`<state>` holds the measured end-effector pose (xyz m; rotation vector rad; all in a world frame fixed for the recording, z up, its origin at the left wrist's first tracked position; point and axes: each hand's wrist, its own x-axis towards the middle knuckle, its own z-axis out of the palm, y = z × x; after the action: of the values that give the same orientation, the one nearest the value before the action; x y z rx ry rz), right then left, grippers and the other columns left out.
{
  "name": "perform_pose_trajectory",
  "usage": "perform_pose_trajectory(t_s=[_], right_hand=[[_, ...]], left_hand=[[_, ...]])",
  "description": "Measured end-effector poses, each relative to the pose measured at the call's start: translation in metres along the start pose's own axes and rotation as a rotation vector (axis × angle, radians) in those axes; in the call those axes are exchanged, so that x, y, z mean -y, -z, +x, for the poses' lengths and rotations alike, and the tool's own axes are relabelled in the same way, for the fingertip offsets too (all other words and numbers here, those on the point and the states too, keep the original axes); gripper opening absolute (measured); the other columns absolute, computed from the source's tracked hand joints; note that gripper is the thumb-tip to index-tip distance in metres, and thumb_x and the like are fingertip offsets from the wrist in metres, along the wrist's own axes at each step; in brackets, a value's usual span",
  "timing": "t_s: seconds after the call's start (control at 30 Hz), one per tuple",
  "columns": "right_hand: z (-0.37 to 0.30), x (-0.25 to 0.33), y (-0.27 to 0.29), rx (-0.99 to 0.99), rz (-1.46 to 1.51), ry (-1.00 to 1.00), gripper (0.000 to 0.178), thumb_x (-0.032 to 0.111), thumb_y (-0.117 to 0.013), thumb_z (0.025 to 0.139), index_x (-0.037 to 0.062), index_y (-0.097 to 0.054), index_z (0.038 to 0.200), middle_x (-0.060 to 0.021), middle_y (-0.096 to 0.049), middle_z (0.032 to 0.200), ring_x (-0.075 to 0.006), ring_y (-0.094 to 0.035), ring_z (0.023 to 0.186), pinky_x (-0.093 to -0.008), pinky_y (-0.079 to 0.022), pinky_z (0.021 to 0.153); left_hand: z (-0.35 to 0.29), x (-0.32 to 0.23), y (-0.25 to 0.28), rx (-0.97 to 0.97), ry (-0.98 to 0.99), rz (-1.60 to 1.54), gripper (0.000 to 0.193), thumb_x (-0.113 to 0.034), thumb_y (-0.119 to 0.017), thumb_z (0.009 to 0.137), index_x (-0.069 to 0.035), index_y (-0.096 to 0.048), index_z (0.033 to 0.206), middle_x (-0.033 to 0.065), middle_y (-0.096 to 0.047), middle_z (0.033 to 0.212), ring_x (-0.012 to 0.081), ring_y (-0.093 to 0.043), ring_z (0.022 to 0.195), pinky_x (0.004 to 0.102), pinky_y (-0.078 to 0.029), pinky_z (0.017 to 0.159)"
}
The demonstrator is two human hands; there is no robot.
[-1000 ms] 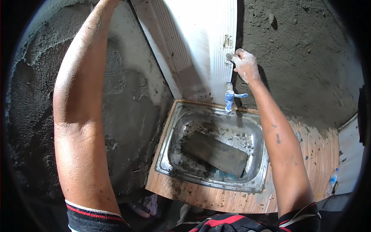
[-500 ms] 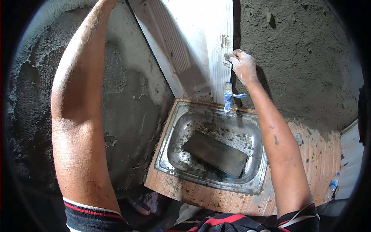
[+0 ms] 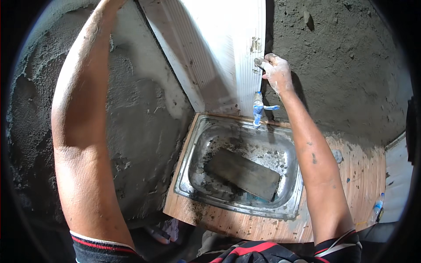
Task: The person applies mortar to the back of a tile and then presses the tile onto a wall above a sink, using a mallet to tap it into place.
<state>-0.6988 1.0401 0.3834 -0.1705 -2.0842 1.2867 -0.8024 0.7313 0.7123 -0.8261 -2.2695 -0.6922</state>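
Note:
A tall white ribbed panel (image 3: 247,65) stands upright against the wall behind the sink, with cement smudges on its face. My right hand (image 3: 277,72), dusted with pale cement, pinches the panel's right edge, thumb on the ribbed face and fingers curled at the side. Just below it sits a tap (image 3: 258,109) smeared blue and white. My left arm reaches far up along the left wall, and its hand lies beyond the upper rim, so its fingers are hidden.
A steel sink (image 3: 184,186) spattered with cement holds a flat grey board (image 3: 245,173). Around it runs a wood-patterned countertop (image 3: 359,175); a plastic bottle (image 3: 376,211) is at its right end. Rough grey plaster covers the left wall (image 3: 140,131) and right wall (image 3: 342,79).
My left forearm has shifted slightly to the left. The right hand stays at the panel's edge, its fingers barely moved.

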Motion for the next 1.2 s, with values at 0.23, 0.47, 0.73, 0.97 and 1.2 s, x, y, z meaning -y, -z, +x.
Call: perform_pose_trajectory(t_s=[0.23,0.47,0.73,0.97,1.2], right_hand=[[-0.005,0.007,-0.002,-0.028,0.101,-0.023,0.031,0.029,-0.079,0.088,-0.0002,-0.069,0.083,-0.0062,-0.059,0.065,-0.0121,-0.052,0.057,-0.0325,-0.048,0.06],[-0.007,-0.001,-0.015,-0.177,0.058,0.085,0.028,0.025,-0.077,0.088,-0.0012,-0.073,0.095,-0.016,-0.073,0.079,-0.0216,-0.069,0.07,-0.0362,-0.053,0.07],[-0.008,0.003,-0.014,-0.152,0.01,0.022,0.032,0.026,-0.081,0.089,0.0015,-0.074,0.108,-0.0029,-0.073,0.087,-0.0064,-0.063,0.069,-0.0234,-0.052,0.053],[-0.005,-0.003,-0.023,-0.183,0.088,0.044,0.027,0.02,-0.079,0.09,-0.0015,-0.074,0.105,-0.0028,-0.071,0.086,-0.0067,-0.061,0.067,-0.0228,-0.051,0.053],[-0.005,0.001,-0.021,-0.187,0.13,0.004,0.029,0.014,-0.08,0.088,-0.0061,-0.071,0.107,-0.0078,-0.071,0.09,-0.0097,-0.064,0.071,-0.0259,-0.055,0.054]], left_hand=[[-0.007,0.001,0.003,-0.008,-0.009,-0.04,0.059,-0.05,-0.081,0.087,0.002,-0.074,0.113,0.0165,-0.075,0.106,0.027,-0.069,0.102,0.0401,-0.053,0.09],[-0.011,-0.003,0.002,0.063,-0.093,0.066,0.056,-0.051,-0.073,0.093,0.001,-0.074,0.111,0.0137,-0.076,0.1,0.0219,-0.067,0.094,0.0395,-0.052,0.084],[-0.007,-0.001,0.01,0.102,-0.04,0.241,0.059,-0.054,-0.068,0.095,0.0,-0.071,0.119,0.0139,-0.075,0.103,0.0241,-0.066,0.097,0.0403,-0.052,0.086],[0.001,0.023,-0.017,-0.187,-0.112,-0.079,0.052,-0.053,-0.074,0.092,-0.001,-0.072,0.1,0.0033,-0.064,0.079,0.0143,-0.055,0.071,0.0344,-0.044,0.061],[-0.001,0.026,-0.018,-0.144,-0.034,-0.155,0.037,-0.044,-0.077,0.093,-0.008,-0.071,0.088,-0.0055,-0.058,0.07,0.0074,-0.049,0.063,0.0307,-0.04,0.054]])
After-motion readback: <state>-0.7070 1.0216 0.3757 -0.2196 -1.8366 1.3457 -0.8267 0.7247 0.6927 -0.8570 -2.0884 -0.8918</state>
